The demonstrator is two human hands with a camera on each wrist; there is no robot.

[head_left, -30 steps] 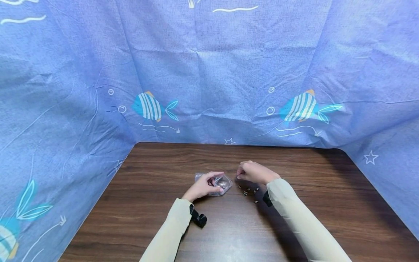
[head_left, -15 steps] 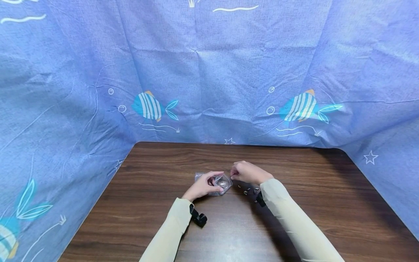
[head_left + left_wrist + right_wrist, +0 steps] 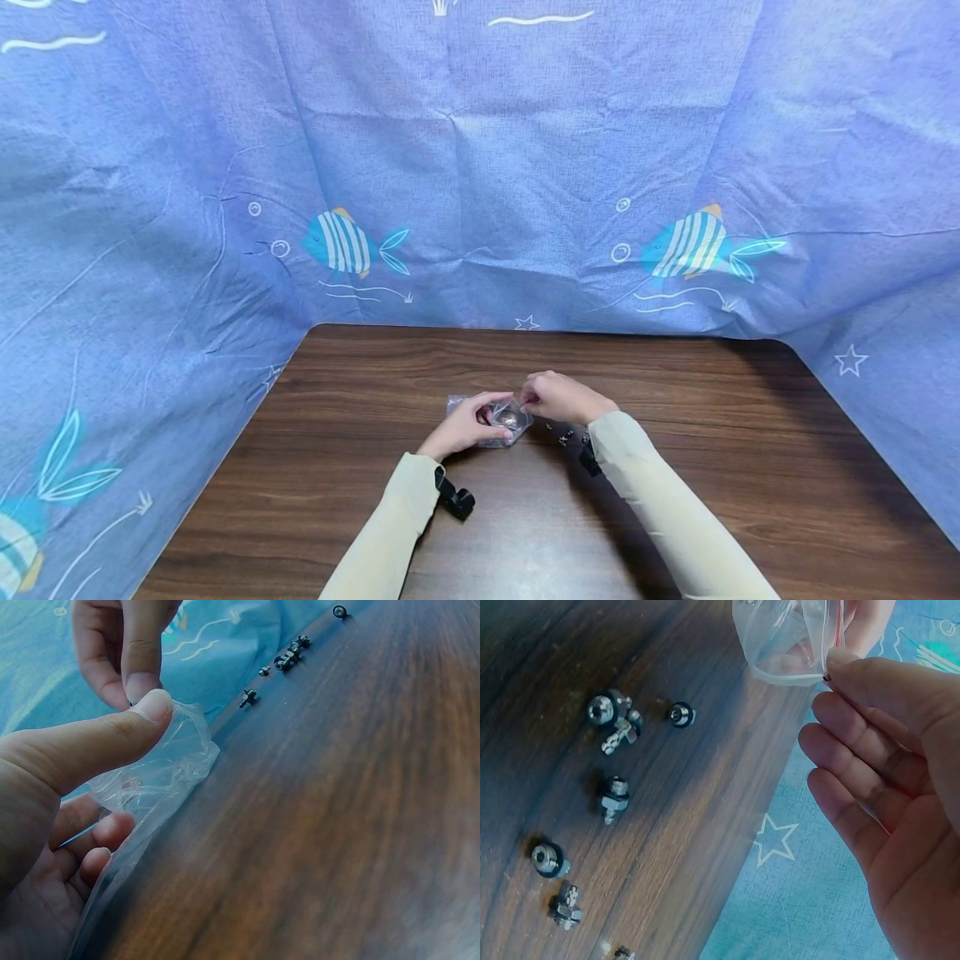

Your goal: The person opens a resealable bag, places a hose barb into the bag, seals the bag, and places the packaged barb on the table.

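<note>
My left hand (image 3: 465, 427) holds a clear plastic zip bag (image 3: 184, 754) at its mouth, thumb on one side and fingers curled behind it. The bag's mouth gapes toward the right. My right hand (image 3: 566, 398) is right at the bag's edge, thumb and index finger pinching a small dark piece (image 3: 826, 677); most of it is hidden between the fingertips. Several small metal fittings with black rings lie loose on the table near the right hand, among them one fitting (image 3: 615, 796) with a hex body and another fitting (image 3: 547, 859) tipped on its side.
The dark wood-grain table (image 3: 337, 517) reaches to a blue fish-print cloth (image 3: 525, 167) that hangs behind it and at both sides. A black wrist camera (image 3: 456, 500) sits under the left wrist, close over the tabletop.
My right hand has moved left, from beside the loose fittings to the bag's edge. The left hand and the bag have stayed in place.
</note>
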